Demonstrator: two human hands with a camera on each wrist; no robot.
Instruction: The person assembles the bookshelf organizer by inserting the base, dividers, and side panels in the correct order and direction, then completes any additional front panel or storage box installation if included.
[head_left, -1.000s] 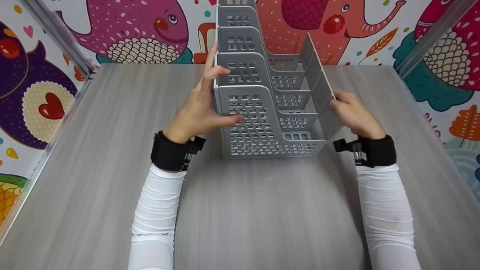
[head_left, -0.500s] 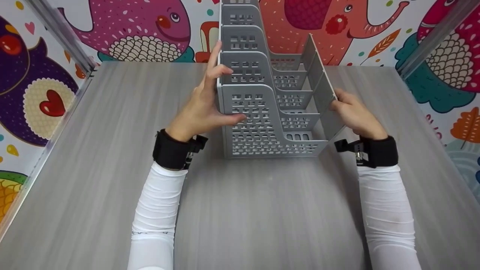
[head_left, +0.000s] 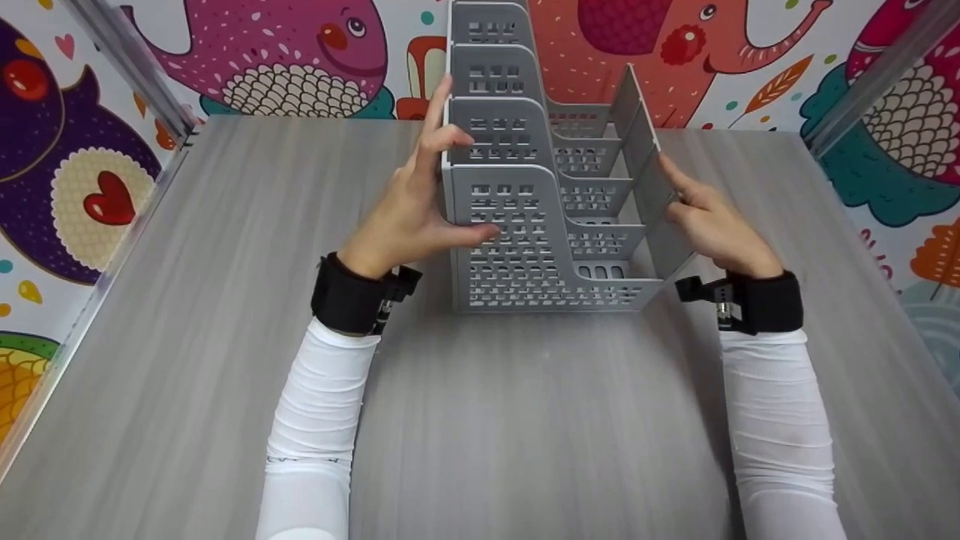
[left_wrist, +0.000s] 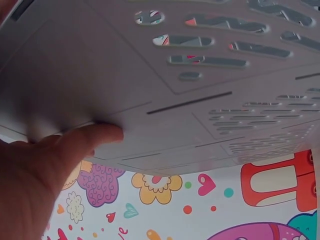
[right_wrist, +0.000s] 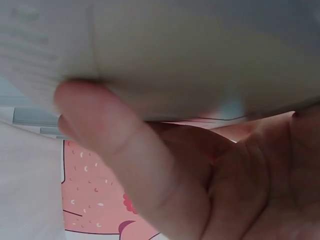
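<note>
In the head view a grey plastic file organizer [head_left: 517, 232] with several slots stands upright on the table, its tall side to the left and low side to the right. My left hand [head_left: 409, 206] holds its tall left side, the thumb lying across the perforated front and one fingertip bent over the slot edge. The left wrist view shows a digit on the organizer's smooth wall [left_wrist: 165, 130]. At the low right panel, my right hand [head_left: 720, 225] has its index finger extended along the edge. In the right wrist view a straight digit [right_wrist: 130, 145] presses the panel [right_wrist: 200, 60].
The wood-grain table [head_left: 540, 435] spreads out in front and to both sides. A wall with cartoon animals [head_left: 300, 60] stands close behind the organizer. Metal posts [head_left: 131, 67] rise at the back corners. Both wrists wear black straps [head_left: 349, 296].
My right index finger has straightened upward along the panel's edge. The whole scene has shifted slightly right and up in the head view. My left hand keeps its hold on the organizer.
</note>
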